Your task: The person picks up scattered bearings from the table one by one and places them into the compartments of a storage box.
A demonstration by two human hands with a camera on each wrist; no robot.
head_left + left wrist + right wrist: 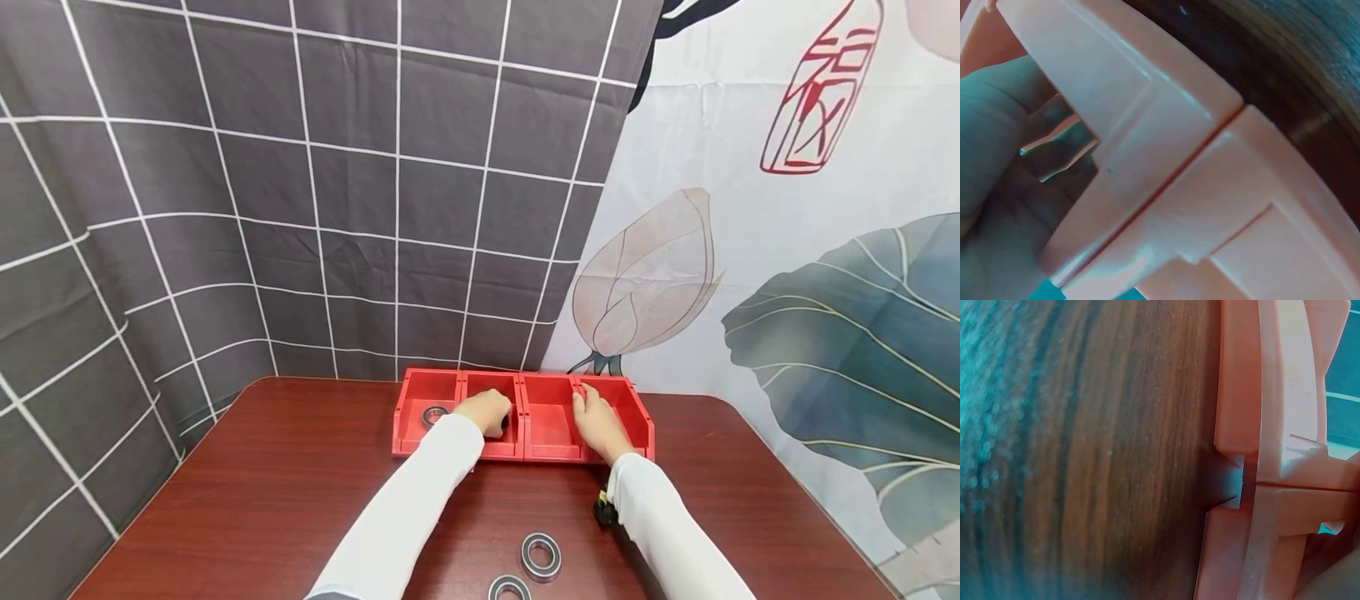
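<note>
My left hand (486,412) reaches into the second compartment from the left of a row of red bins (551,452). Its fingers curl around a dark piece with shiny edges (1060,147), mostly hidden by the hand and the bin wall; I cannot tell its kind. At the divider between the two right-hand compartments, my right hand (602,425) grips the bin wall, thumb on the left side. Inside the leftmost compartment lies a ring-shaped bearing (433,416). In the right wrist view, only part of the right hand (1335,575) shows behind the bin's edge.
Two more bearings, one nearer the middle (541,557) and one at the lower frame edge (509,588), lie on the reddish-brown table (315,475). A small black item with yellow (604,510) is beside the right sleeve. Behind the table hangs a checked cloth (337,208).
</note>
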